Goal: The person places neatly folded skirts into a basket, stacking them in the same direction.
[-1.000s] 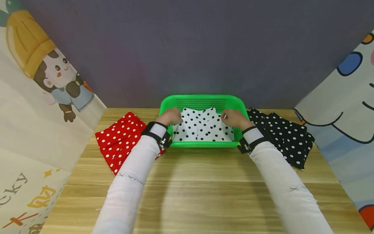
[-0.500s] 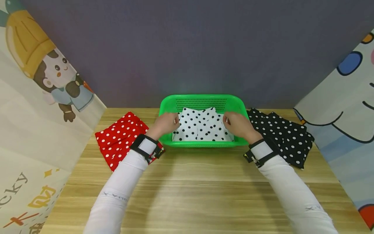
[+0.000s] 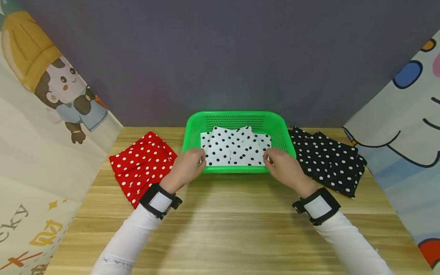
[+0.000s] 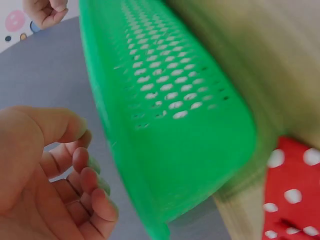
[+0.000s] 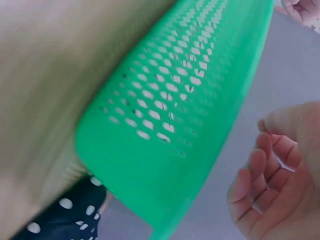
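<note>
Partly hidden behind hands (image 3: 186, 167) (image 3: 286, 168): green basket (image 3: 237, 170).

The basket (image 3: 237, 169) is glossy plastic, the white cloth (image 3: 236, 148), red cloth (image 3: 142, 166) and black cloth (image 3: 326, 162) matt, the counter (image 3: 237, 225) smooth wood-grain.

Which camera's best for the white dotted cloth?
Head: the white dotted cloth shows from above, lying in the green basket, mostly unobstructed. Both wrist views face the basket's outer wall; only white patches, probably the cloth, show through it.
</note>
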`<state>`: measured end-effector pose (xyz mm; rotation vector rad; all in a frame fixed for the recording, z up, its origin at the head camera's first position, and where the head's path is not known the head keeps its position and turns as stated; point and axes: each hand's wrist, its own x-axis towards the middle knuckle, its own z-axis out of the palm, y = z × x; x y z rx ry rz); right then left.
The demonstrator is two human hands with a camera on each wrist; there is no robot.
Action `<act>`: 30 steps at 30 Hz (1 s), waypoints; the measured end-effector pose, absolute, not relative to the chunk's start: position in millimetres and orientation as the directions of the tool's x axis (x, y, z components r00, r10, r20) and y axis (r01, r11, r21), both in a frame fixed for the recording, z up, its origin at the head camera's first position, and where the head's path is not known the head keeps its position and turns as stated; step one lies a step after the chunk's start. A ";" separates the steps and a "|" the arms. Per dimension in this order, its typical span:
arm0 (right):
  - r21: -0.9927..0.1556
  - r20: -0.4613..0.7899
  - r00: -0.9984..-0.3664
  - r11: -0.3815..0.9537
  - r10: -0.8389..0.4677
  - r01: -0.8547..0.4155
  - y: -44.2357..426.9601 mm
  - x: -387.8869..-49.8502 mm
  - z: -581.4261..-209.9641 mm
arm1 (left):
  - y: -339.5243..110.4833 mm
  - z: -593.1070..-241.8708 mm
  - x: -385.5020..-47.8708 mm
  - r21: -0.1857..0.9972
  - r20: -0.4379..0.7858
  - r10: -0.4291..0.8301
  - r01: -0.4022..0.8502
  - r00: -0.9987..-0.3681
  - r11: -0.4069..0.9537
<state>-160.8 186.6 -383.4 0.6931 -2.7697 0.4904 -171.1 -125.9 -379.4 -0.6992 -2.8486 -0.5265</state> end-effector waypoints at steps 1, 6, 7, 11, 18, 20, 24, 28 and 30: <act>-0.264 0.314 -0.856 0.828 -0.411 -0.494 186.5 -156.2 -385.8 | -127.1 -382.0 -166.2 0.290 0.249 0.416 0.477 -0.875 0.830; -0.275 0.310 -0.855 0.821 -0.417 -0.500 185.8 -135.9 -399.1 | -133.3 -393.8 -145.7 0.278 0.291 0.386 0.463 -0.875 0.842; -0.273 0.313 -0.853 0.821 -0.417 -0.502 185.4 -132.4 -401.5 | -134.8 -396.0 -142.4 0.278 0.296 0.380 0.460 -0.876 0.843; -0.259 0.344 -0.837 0.814 -0.426 -0.520 184.2 -119.8 -411.0 | -142.2 -404.4 -132.0 0.283 0.312 0.362 0.450 -0.878 0.847; -0.271 0.348 -0.822 0.791 -0.450 -0.548 182.6 -103.7 -432.3 | -165.6 -422.4 -124.4 0.335 0.270 0.295 0.377 -0.916 0.863; -0.277 0.352 -0.818 0.785 -0.454 -0.554 181.8 -101.4 -437.7 | -173.7 -426.5 -125.2 0.340 0.258 0.273 0.352 -0.927 0.872; -0.251 0.354 -0.813 0.791 -0.461 -0.558 179.3 -97.9 -444.0 | -189.6 -431.9 -128.1 0.336 0.244 0.243 0.317 -0.939 0.887; -0.226 0.336 -0.809 0.792 -0.482 -0.566 174.9 -93.9 -446.7 | -205.8 -433.6 -132.4 0.332 0.238 0.225 0.297 -0.945 0.895; -0.217 0.334 -0.798 0.783 -0.501 -0.582 173.0 -92.1 -448.3 | -213.8 -433.7 -135.4 0.328 0.215 0.218 0.281 -0.952 0.902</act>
